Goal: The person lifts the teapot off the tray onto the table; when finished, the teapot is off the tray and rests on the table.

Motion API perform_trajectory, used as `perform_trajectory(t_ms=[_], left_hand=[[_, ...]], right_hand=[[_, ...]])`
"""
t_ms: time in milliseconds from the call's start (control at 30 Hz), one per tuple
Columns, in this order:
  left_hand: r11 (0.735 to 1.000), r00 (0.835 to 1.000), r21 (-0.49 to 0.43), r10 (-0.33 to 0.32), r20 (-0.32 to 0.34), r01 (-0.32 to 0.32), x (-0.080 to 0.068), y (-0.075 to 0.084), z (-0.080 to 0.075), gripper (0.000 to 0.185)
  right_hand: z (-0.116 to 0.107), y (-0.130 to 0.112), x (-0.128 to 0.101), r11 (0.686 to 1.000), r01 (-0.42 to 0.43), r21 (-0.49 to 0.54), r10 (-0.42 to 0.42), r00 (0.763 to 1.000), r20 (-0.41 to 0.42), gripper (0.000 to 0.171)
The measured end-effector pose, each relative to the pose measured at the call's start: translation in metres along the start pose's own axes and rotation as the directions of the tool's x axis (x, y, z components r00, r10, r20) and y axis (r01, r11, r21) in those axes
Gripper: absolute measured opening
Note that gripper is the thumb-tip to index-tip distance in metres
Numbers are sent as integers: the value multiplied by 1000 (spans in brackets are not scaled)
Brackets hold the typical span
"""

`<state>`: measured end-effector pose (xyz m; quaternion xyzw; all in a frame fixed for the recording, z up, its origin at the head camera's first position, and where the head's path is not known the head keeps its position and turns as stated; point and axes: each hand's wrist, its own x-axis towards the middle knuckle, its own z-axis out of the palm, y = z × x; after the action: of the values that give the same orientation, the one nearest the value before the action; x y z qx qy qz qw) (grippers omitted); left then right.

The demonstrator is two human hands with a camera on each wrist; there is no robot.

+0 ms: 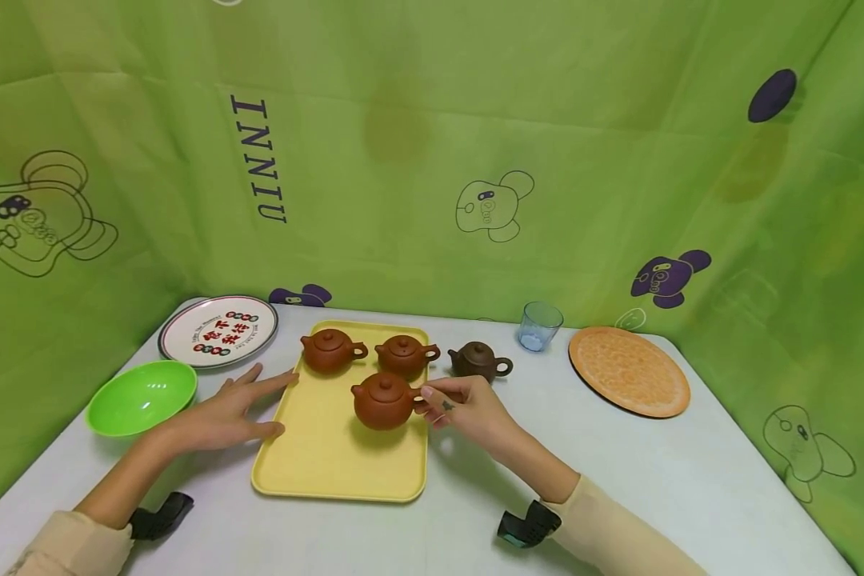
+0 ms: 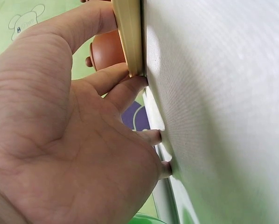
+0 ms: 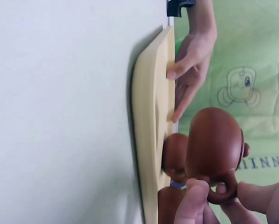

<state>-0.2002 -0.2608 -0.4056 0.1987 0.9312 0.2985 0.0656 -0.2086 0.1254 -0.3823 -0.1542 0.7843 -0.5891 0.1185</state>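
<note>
A yellow tray (image 1: pixel 338 456) lies mid-table with two reddish-brown teapots at its back (image 1: pixel 329 350) (image 1: pixel 403 354). My right hand (image 1: pixel 442 400) pinches the handle of a third, front teapot (image 1: pixel 383 402). In the right wrist view this teapot (image 3: pixel 214 149) seems to hover just above the tray (image 3: pixel 151 140), with my fingertips (image 3: pixel 195 196) on its handle. My left hand (image 1: pixel 230 410) lies flat on the table, fingers straight, touching the tray's left edge (image 2: pixel 128 37). A darker brown teapot (image 1: pixel 478 360) stands on the table just right of the tray.
A green bowl (image 1: pixel 142 396) and a round printed plate (image 1: pixel 218 330) sit at the left. A blue glass cup (image 1: pixel 538 326) and an orange plate (image 1: pixel 629 370) sit at the right. Green cloth walls close in the white table (image 1: pixel 655 480) on three sides.
</note>
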Motion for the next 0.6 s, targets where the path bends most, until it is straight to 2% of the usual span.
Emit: perform_trajectory(t_ms=[300,600], left_hand=[[1000,1000,-7,2,6,-2,1,0,-1,82],[1000,1000,-9,2,9,-2,0,1,-2,82]], right_hand=[[-16,2,-16,1000,-7,-8,7,999,-53,31],[-30,3,-28,999,-14,-28,12,997,-72,35]])
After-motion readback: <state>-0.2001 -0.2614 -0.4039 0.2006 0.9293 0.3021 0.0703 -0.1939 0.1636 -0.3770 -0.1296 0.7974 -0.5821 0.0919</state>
